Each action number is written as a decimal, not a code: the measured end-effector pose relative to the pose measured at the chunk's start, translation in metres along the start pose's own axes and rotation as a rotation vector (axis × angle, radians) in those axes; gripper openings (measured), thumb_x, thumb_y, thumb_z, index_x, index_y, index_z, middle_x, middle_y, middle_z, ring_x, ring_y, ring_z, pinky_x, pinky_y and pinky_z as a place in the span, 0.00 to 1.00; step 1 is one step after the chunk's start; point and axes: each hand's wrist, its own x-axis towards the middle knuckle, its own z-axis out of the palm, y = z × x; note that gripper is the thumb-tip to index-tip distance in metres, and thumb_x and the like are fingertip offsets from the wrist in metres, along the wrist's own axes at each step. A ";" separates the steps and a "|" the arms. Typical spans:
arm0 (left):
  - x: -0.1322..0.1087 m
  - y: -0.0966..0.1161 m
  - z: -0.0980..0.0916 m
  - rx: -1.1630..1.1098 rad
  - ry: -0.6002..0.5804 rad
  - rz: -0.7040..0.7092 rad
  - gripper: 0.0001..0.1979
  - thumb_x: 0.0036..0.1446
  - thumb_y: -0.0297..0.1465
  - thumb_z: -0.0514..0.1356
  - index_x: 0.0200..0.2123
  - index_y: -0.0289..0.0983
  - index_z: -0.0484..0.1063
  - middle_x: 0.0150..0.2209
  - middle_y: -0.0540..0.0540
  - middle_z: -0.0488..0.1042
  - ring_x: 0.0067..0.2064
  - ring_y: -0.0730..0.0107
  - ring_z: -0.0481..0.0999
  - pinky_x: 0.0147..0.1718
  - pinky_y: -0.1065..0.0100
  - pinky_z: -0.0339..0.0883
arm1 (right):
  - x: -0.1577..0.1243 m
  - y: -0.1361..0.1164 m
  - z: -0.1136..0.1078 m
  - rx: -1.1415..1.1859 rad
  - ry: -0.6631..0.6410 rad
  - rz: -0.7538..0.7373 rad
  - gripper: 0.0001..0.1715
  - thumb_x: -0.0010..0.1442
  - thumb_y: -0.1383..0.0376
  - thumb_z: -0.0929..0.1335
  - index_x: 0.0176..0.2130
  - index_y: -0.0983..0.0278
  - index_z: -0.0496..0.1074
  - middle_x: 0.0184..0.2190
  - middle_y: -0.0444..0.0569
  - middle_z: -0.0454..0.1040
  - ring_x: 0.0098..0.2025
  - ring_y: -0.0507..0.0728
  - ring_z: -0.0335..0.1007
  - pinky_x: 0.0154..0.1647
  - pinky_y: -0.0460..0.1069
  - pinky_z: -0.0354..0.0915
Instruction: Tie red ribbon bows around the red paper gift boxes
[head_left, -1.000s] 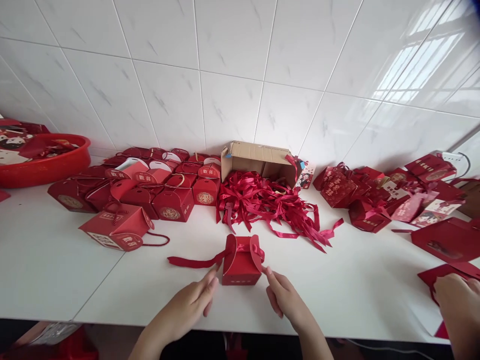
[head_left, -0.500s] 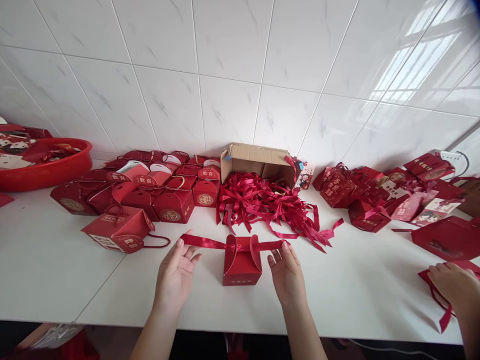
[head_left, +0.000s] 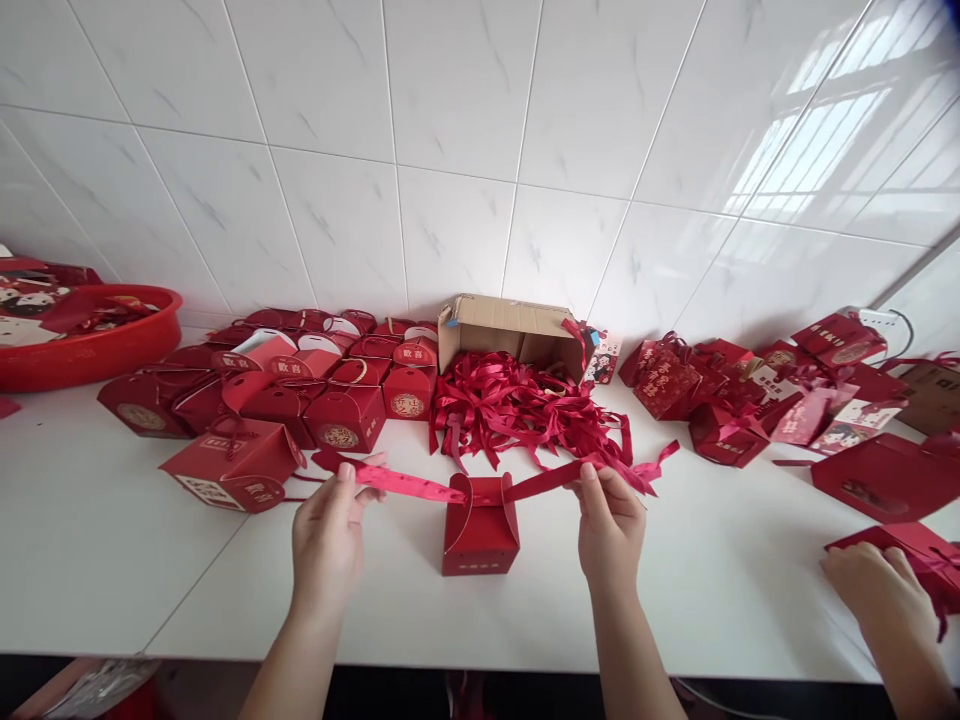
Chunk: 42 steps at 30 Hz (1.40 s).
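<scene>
A small red gift box [head_left: 481,545] stands upright on the white table before me. A red satin ribbon [head_left: 409,484] runs through the top flaps of the box and spreads out to both sides. My left hand [head_left: 330,530] pinches the ribbon's left part between thumb and fingers, left of the box. On the other side, my right hand [head_left: 611,520] pinches the right part the same way. Neither hand touches the box itself. Behind it lies a heap of loose red ribbons [head_left: 525,405], spilling from an open cardboard box [head_left: 510,313].
Rows of red gift boxes [head_left: 345,415] stand at the back left, beside a red plastic basin [head_left: 112,345]. More decorated boxes [head_left: 727,435] are piled at the right. A co-worker's hand [head_left: 885,595] rests on a red box [head_left: 911,555] at the far right.
My hands have moved farther apart, each drawing its part of the ribbon outward. The gift box stays between them. The co-worker's hand and box at the right have shifted.
</scene>
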 end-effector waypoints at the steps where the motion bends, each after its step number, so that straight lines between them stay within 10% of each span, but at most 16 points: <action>1: 0.001 0.003 0.002 0.030 -0.014 0.040 0.17 0.53 0.44 0.63 0.32 0.36 0.79 0.35 0.43 0.79 0.37 0.61 0.75 0.33 0.65 0.68 | 0.003 -0.004 0.002 -0.024 -0.005 -0.040 0.13 0.52 0.56 0.73 0.30 0.63 0.73 0.25 0.45 0.72 0.28 0.54 0.68 0.33 0.52 0.67; 15: 0.014 0.053 0.065 0.118 -0.342 0.246 0.11 0.53 0.37 0.65 0.37 0.39 0.81 0.33 0.47 0.79 0.41 0.63 0.77 0.44 0.65 0.69 | 0.027 -0.056 0.048 0.057 -0.380 -0.267 0.05 0.55 0.61 0.71 0.32 0.60 0.75 0.31 0.45 0.72 0.34 0.53 0.68 0.33 0.48 0.66; 32: 0.005 0.057 0.064 0.167 -0.478 0.248 0.07 0.54 0.34 0.65 0.36 0.39 0.80 0.31 0.48 0.78 0.38 0.65 0.77 0.40 0.67 0.70 | 0.029 -0.065 0.051 0.278 -0.479 -0.076 0.07 0.54 0.60 0.73 0.34 0.59 0.74 0.31 0.44 0.76 0.36 0.54 0.73 0.39 0.50 0.68; 37: 0.000 0.069 0.069 0.262 -0.692 0.236 0.13 0.61 0.36 0.58 0.27 0.37 0.76 0.26 0.49 0.76 0.33 0.69 0.76 0.39 0.69 0.69 | 0.023 -0.073 0.053 0.140 -0.648 -0.027 0.07 0.58 0.60 0.70 0.36 0.61 0.72 0.22 0.40 0.70 0.19 0.48 0.62 0.22 0.45 0.61; 42: -0.003 0.071 0.074 0.452 -0.797 0.217 0.10 0.58 0.34 0.60 0.27 0.37 0.75 0.23 0.50 0.73 0.27 0.72 0.73 0.26 0.73 0.65 | 0.015 -0.080 0.051 0.047 -0.964 -0.107 0.09 0.59 0.60 0.69 0.38 0.62 0.75 0.31 0.46 0.74 0.32 0.52 0.68 0.34 0.49 0.66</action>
